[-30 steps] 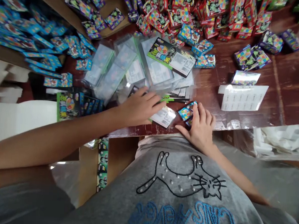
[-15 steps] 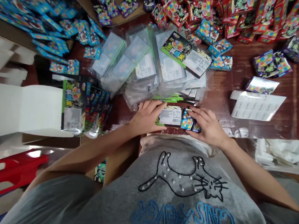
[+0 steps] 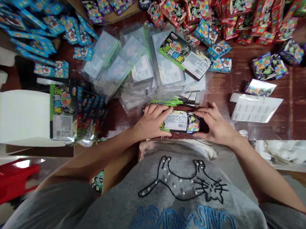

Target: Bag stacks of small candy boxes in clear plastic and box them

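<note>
So, gripped the black sleeve [image 3: 175, 121] at the table edge [image 3: 275, 136] in the left hand [image 3: 153, 123], pinched the purple box [image 3: 193, 122] abutting its right end in the right hand [image 3: 217, 127], with plastic pouches [image 3: 123, 63] beyond, red boxes [image 3: 198, 10] farther back

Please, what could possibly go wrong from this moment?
The flat black printed pack with a white label lies near the front edge of the dark red wooden table; it might slip off if the left hand loosens. The black-and-green printed pack slanting across the pile of clear plastic bags could slide, as the plastic looks glossy.
</note>
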Demonstrator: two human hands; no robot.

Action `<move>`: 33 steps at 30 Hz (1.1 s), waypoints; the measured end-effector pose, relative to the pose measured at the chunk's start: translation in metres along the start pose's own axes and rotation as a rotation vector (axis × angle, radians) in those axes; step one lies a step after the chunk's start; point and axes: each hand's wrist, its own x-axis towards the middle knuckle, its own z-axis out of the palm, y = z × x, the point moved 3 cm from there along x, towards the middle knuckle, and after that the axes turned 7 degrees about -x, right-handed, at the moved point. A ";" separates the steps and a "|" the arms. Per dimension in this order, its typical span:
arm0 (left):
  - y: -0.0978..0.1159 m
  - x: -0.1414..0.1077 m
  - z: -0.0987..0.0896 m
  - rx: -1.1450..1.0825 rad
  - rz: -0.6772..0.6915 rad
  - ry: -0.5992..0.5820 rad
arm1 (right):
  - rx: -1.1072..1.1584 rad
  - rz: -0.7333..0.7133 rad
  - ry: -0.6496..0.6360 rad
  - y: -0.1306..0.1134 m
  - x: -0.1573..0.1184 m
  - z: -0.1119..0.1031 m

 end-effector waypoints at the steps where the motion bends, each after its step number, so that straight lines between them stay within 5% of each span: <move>1: 0.002 0.001 0.001 -0.009 -0.014 0.000 | 0.004 -0.003 0.014 0.000 0.003 0.003; 8: 0.014 0.000 0.001 0.012 -0.050 -0.012 | 0.052 0.002 0.051 -0.014 0.003 0.023; 14: 0.017 0.003 -0.001 0.118 -0.018 -0.010 | -0.055 0.175 0.164 -0.012 0.006 0.030; 17: 0.022 0.004 -0.006 0.193 -0.004 -0.014 | -0.132 0.095 0.025 -0.021 0.007 0.024; 20: 0.028 0.018 -0.026 0.223 0.095 -0.034 | -0.215 0.061 0.008 -0.007 0.012 -0.005; 23: 0.017 0.067 -0.068 0.238 0.175 0.063 | -0.334 0.183 0.201 0.061 0.025 -0.069; 28: -0.033 0.226 -0.136 0.260 0.058 0.326 | -0.622 0.652 0.442 0.257 0.026 -0.204; 30: -0.053 0.288 -0.146 0.290 -0.097 0.293 | -0.713 0.749 0.414 0.322 0.021 -0.238; 33: -0.076 0.344 -0.150 0.332 -0.244 0.108 | -0.716 0.618 0.397 0.376 0.020 -0.261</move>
